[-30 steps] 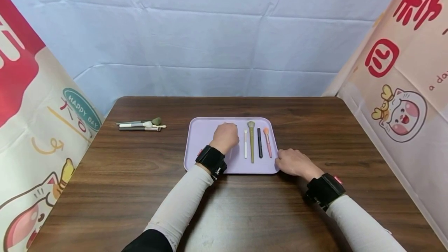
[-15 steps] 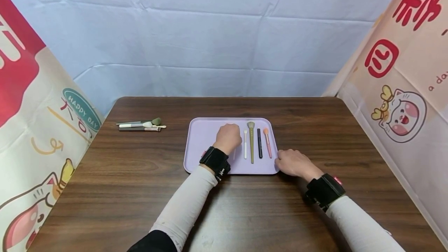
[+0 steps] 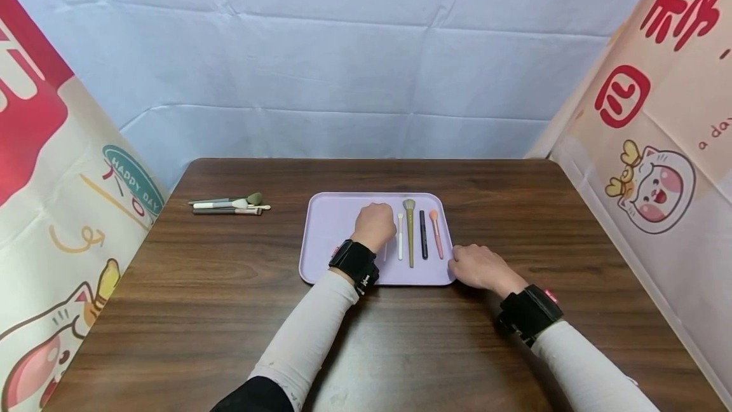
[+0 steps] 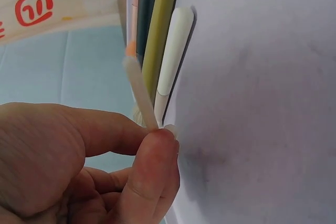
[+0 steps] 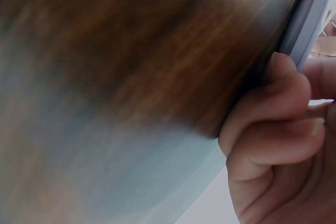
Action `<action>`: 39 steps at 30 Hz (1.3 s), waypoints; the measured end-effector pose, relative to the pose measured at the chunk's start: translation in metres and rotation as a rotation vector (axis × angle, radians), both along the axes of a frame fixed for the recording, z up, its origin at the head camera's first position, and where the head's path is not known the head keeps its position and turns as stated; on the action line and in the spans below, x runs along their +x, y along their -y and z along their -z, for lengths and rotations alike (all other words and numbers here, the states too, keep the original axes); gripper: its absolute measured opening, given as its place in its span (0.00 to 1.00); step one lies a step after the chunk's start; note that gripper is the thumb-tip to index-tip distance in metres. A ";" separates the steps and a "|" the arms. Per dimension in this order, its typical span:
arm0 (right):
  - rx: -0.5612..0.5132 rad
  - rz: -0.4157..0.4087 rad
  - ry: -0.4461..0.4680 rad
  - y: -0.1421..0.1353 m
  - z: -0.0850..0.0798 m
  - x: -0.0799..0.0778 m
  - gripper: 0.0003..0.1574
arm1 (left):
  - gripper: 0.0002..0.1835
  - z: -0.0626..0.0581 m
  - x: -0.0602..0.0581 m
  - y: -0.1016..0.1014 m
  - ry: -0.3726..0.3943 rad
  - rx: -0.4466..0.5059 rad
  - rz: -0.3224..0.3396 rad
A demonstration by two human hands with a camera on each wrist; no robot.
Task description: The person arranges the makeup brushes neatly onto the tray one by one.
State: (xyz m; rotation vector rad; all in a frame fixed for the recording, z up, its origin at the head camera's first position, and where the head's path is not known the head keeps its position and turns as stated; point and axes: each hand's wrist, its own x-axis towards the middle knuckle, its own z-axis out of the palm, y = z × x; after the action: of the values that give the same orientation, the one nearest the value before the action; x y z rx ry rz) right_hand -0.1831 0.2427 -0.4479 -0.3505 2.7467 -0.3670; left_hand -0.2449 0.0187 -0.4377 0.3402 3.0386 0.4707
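My left hand (image 3: 374, 226) is over the lavender tray (image 3: 326, 240). Its thumb and finger pinch a slim pale makeup brush (image 4: 139, 90), whose lower end is hidden behind the fingertips. Just right of that hand, side by side on the tray, lie a short white brush (image 3: 400, 240), an olive brush (image 3: 410, 234), a black-handled one (image 3: 424, 237) and a pink brush with orange bristles (image 3: 437, 237). At the tray's right edge, my right hand (image 3: 480, 266) grips the rim (image 5: 304, 32) with curled fingers.
A small pile of makeup brushes (image 3: 229, 205), green, white and dark, lies at the back left of the wooden table (image 3: 240, 259). A pale cloth (image 3: 343, 81) hangs behind the table, with printed banners (image 3: 646, 145) at both sides.
My left hand has shifted a little to the right over the tray, closer to the white brush. The right hand stays at the tray's edge.
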 end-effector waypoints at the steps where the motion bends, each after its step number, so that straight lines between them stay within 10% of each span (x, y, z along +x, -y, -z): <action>1: -0.002 0.002 0.000 0.000 0.000 0.000 0.13 | 0.11 0.000 0.000 0.000 0.001 -0.002 0.001; 39: -0.006 0.015 0.017 0.000 -0.001 -0.001 0.12 | 0.13 0.002 -0.002 -0.006 0.079 -0.013 -0.012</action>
State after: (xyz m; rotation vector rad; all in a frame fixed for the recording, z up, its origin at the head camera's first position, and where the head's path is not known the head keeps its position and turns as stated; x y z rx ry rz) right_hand -0.1838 0.2425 -0.4465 -0.3274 2.7336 -0.3802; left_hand -0.2465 0.0246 -0.4401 0.2957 2.9670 0.4537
